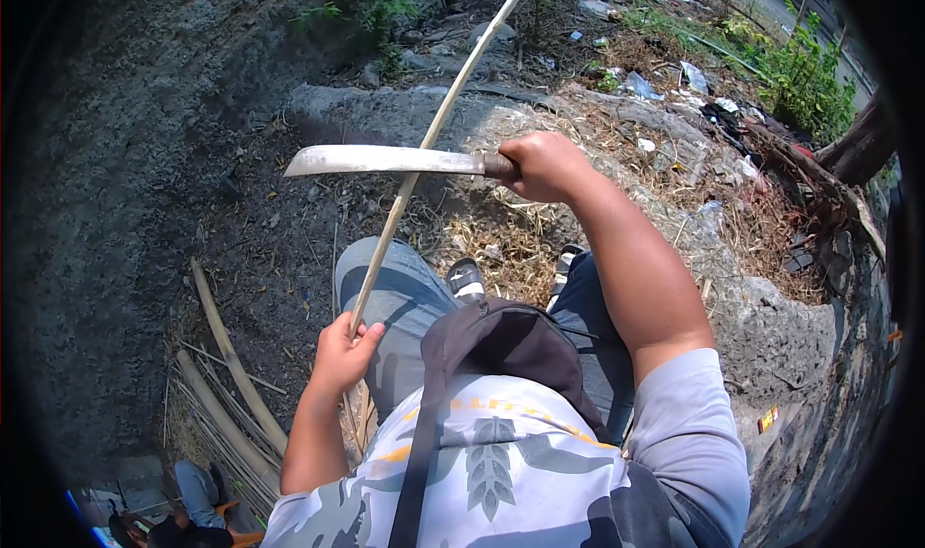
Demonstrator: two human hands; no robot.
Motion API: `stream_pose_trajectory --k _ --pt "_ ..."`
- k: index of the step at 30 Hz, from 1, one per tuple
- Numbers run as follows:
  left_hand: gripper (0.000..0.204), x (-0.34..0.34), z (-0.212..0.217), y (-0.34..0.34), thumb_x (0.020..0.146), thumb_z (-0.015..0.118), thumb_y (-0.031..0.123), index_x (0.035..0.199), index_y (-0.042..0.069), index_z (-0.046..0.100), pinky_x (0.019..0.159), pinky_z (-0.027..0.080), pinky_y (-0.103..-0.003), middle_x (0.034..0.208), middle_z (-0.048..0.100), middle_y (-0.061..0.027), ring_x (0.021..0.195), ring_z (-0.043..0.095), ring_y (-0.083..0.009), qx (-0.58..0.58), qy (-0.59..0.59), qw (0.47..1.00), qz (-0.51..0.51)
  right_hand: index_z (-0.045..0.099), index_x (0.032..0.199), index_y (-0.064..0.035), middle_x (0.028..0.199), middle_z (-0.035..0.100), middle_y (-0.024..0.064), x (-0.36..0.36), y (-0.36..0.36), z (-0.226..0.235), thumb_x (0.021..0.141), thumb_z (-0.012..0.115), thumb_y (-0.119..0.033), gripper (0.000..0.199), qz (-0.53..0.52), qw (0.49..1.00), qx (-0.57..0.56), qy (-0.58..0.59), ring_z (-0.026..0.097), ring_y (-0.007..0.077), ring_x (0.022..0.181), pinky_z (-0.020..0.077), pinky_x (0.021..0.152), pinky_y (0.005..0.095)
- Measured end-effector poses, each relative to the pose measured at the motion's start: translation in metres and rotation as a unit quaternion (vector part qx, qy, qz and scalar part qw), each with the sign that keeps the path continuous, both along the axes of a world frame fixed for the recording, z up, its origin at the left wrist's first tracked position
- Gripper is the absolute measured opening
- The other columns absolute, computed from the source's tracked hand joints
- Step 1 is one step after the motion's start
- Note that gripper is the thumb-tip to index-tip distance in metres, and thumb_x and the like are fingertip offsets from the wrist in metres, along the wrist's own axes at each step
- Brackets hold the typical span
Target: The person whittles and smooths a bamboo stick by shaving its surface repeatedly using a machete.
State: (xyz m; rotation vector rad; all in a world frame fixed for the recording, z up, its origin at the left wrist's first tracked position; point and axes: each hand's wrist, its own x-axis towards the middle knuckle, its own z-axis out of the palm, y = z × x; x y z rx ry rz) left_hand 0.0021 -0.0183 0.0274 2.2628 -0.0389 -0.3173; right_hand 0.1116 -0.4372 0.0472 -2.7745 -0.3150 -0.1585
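My right hand (pixel 545 167) is closed around the handle of a machete (pixel 385 160), whose broad blade points left. The blade lies across a long, pale strip of wood or bamboo (pixel 393 222), at about the middle of its length; whether it is cutting in cannot be made out. My left hand (pixel 343 353) grips the strip's lower end beside my left knee. From there the strip slants up and away, its far end standing free above the ground. Both hands are closed, and the right arm reaches well forward.
Bamboo poles (pixel 231 355) and thin strips lie at my left. Dry shavings (pixel 520 249) cover the ground around my sandals (pixel 466 278). A rough wall (pixel 116 163) rises on the left. Litter and a tree trunk (pixel 859 143) are at the right. Another person's leg (pixel 198 495) shows lower left.
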Motion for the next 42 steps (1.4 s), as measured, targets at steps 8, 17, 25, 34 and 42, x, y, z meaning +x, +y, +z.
stream_pose_trajectory --k 8,17,25,34,42 --pt "0.035 0.006 -0.006 -0.031 0.093 0.078 0.029 0.086 0.004 0.055 0.051 0.040 -0.027 0.061 0.055 0.0019 0.056 0.047 -0.0049 -0.006 -0.014 1.000 -0.013 0.075 0.100 -0.0151 0.094 0.075 0.0142 0.007 -0.004 0.003 0.081 0.073 -0.026 0.022 -0.042 0.996 0.042 0.060 0.072 0.0358 0.094 0.0571 0.083 0.0467" --pt "0.041 0.015 0.014 -0.040 0.091 0.080 0.033 0.086 0.002 0.054 0.052 0.043 -0.031 0.061 0.057 -0.0043 0.054 0.052 -0.0106 0.078 -0.096 0.992 0.000 0.072 0.097 -0.0092 0.085 0.073 0.0189 0.003 0.002 0.004 0.086 0.075 -0.031 0.024 -0.042 0.991 0.130 0.006 0.070 0.0392 0.084 0.0542 0.076 0.0471" --pt "0.042 0.000 0.019 -0.048 0.089 0.080 0.036 0.085 0.002 0.055 0.052 0.043 -0.033 0.057 0.053 -0.0046 0.052 0.051 -0.0129 0.019 -0.069 0.997 0.006 0.074 0.099 -0.0144 0.095 0.075 0.0155 0.010 0.011 0.004 0.074 0.069 -0.013 0.025 -0.032 0.997 0.065 0.037 0.071 0.0369 0.093 0.0569 0.084 0.0475" --pt "0.043 0.004 0.024 -0.046 0.088 0.082 0.035 0.085 0.002 0.055 0.052 0.042 -0.031 0.061 0.056 -0.0047 0.055 0.051 -0.0113 0.121 -0.093 0.988 -0.017 0.074 0.101 -0.0132 0.097 0.074 0.0157 0.008 0.002 -0.002 0.079 0.069 -0.019 0.024 -0.030 0.991 0.113 0.070 0.071 0.0377 0.096 0.0556 0.085 0.0482" --pt "0.033 0.001 0.016 -0.046 0.094 0.079 0.030 0.090 0.006 0.057 0.050 0.034 -0.024 0.065 0.052 0.0067 0.058 0.041 -0.0016 -0.093 0.066 0.993 -0.034 0.073 0.098 -0.0139 0.094 0.074 0.0140 0.006 0.005 0.008 0.075 0.073 -0.019 0.024 0.023 0.997 0.019 0.067 0.071 0.0361 0.094 0.0563 0.083 0.0487"
